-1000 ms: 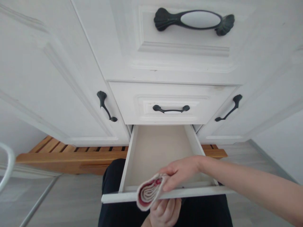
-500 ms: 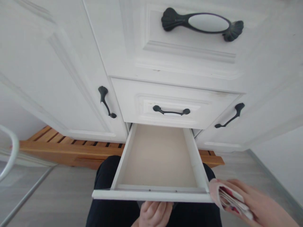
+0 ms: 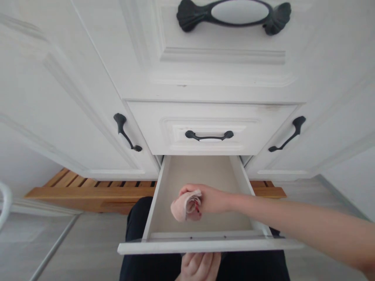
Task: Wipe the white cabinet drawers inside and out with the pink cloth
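A white drawer (image 3: 215, 246) is pulled out between my knees, its pale bottom bare around my right hand. My right hand (image 3: 209, 200) is closed around a folded pink-and-white cloth (image 3: 183, 207) with red marks. It is inside the drawer's outline, left of the middle; whether the cloth touches the bottom I cannot tell. Below the drawer's front edge, my left hand (image 3: 200, 267) has its fingers curled at the outer face, on the drawer handle, which is mostly hidden by the fingers and the front panel.
Above the open drawer is a closed white drawer front with a dark handle (image 3: 209, 136). Cabinet doors with dark handles (image 3: 127, 132) flank it. A larger handle (image 3: 234, 15) is higher up. A slatted wooden bench (image 3: 96, 194) runs beneath. My dark-trousered knee (image 3: 137, 220) is beside the drawer.
My right hand has carried the cloth from outside the drawer's right front corner leftward into the drawer space. My left hand keeps its place at the front. The view has shifted slightly.
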The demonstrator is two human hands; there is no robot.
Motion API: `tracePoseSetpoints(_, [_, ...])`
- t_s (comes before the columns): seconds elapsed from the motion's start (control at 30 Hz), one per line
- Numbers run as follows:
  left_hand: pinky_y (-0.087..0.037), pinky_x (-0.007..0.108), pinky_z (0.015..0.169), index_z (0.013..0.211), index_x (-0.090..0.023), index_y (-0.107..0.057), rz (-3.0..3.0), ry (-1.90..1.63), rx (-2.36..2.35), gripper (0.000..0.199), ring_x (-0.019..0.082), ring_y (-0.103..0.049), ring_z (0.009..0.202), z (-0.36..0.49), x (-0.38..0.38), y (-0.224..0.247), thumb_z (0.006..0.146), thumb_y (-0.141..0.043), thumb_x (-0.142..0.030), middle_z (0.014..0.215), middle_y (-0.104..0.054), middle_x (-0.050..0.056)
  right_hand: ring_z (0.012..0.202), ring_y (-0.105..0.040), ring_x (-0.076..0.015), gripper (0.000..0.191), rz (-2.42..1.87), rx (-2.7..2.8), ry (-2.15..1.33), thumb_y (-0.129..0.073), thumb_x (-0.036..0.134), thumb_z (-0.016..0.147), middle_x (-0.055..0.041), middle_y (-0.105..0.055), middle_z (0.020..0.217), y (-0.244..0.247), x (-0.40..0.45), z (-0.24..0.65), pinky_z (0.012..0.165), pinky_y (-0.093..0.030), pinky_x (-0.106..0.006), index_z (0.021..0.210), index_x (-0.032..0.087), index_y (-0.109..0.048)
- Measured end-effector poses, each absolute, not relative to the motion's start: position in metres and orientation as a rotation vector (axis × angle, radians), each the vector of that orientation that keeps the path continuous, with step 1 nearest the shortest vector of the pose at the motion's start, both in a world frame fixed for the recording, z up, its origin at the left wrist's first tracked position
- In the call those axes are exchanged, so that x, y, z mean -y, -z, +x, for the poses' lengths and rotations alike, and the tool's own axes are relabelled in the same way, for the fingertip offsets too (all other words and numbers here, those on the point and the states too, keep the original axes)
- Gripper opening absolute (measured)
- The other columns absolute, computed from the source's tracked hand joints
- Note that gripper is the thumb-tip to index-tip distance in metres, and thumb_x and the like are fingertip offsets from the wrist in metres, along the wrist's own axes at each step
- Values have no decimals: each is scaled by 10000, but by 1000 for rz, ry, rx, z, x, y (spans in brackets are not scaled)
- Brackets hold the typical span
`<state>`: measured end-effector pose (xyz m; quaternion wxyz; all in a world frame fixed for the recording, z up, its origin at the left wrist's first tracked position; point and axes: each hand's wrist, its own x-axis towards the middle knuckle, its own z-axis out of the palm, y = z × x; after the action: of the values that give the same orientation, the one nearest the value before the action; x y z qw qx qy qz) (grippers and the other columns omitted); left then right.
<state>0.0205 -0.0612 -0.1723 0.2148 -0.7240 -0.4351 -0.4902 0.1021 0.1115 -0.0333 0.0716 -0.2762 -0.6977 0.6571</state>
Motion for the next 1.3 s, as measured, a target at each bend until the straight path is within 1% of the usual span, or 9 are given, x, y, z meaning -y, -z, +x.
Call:
tracePoseSetpoints(0.2, [-428, 284, 774, 805, -301, -738, -2002, 1307, 1200, 178, 81, -573, 655, 19, 61, 177, 874, -625, -182, 710, -672, -78, 743, -529, -95, 460, -960, 2093, -1863, -789, 68, 548, 72, -575, 784, 108, -153, 41, 678, -451, -196, 938, 180, -573])
tracePoseSetpoints(0.4, [-440, 266, 763, 799, -341, -734, -1999, 1273, 1146, 183, 78, -516, 655, 17, 64, 196, 665, -843, -281, 719, -643, -91, 738, -549, -98, 329, -849, 2624, -2044, -699, 23, 605, 49, -630, 795, 101, -138, 84, 695, -475, -203, 912, 132, -651])
tracePoseSetpoints(0.5, [-442, 257, 750, 818, -344, -743, -1981, 1271, 1146, 184, 83, -481, 657, 18, 63, 200, 669, -839, -300, 733, -649, -76, 701, -543, -102, 338, -986, 2825, -1930, -683, 6, 551, 51, -634, 761, 86, -134, 138, 651, -451, -201, 865, 132, -674])
tracePoseSetpoints(0.63, [-456, 250, 848, 832, -307, -757, -1979, 1348, 1082, 80, 88, -518, 721, 20, 57, 191, 814, -709, -245, 789, -672, -58, 653, -560, -134, 318, -1260, 3125, -1580, -699, 27, 491, 44, -653, 694, 61, -133, 205, 594, -402, -224, 772, 175, -712])
tracePoseSetpoints(0.83, [-433, 241, 934, 820, -304, -755, -2052, 1340, 1154, 249, 80, -580, 789, 17, 61, 172, 933, -569, -181, 799, -698, -72, 780, -662, -192, 521, -1223, 3440, -1322, -811, 194, 526, 16, -741, 892, 26, -136, 205, 598, -404, -237, 1039, 237, -729])
tracePoseSetpoints(0.93, [-428, 236, 971, 833, -294, -756, -2129, 1315, 1138, 186, 82, -605, 827, 15, 61, 173, 902, -626, -179, 840, -721, -71, 842, -679, -216, 452, -1411, 3301, -754, -749, 317, 694, -50, -734, 994, 21, -149, 193, 640, -441, -254, 1121, 192, -668])
tracePoseSetpoints(1.03, [-397, 252, 1054, 784, -286, -751, -1983, 1422, 1072, 236, 79, -591, 783, 16, 55, 177, 915, -603, -157, 755, -700, -72, 1026, -664, -286, 386, -1550, 3173, -253, -598, 219, 826, -179, -683, 1154, 27, -151, 194, 787, -469, -316, 1195, 104, -599])
tracePoseSetpoints(1.13, [-355, 256, 1109, 788, -286, -752, -1969, 1417, 1067, 334, 67, -580, 741, 19, 52, 179, 971, -509, -149, 696, -690, -83, 976, -687, -303, 337, -1526, 3291, -334, -643, 178, 762, -179, -708, 1081, 38, -134, 197, 765, -482, -326, 1089, 97, -649])
tracePoseSetpoints(1.3, [-386, 216, 1044, 805, -294, -742, -2019, 1395, 1133, 338, 55, -596, 724, 19, 56, 173, 975, -491, -146, 710, -705, -95, 816, -715, -274, 388, -1446, 3664, -947, -719, 235, 643, -66, -753, 918, 41, -109, 189, 578, -448, -284, 1028, 200, -684])
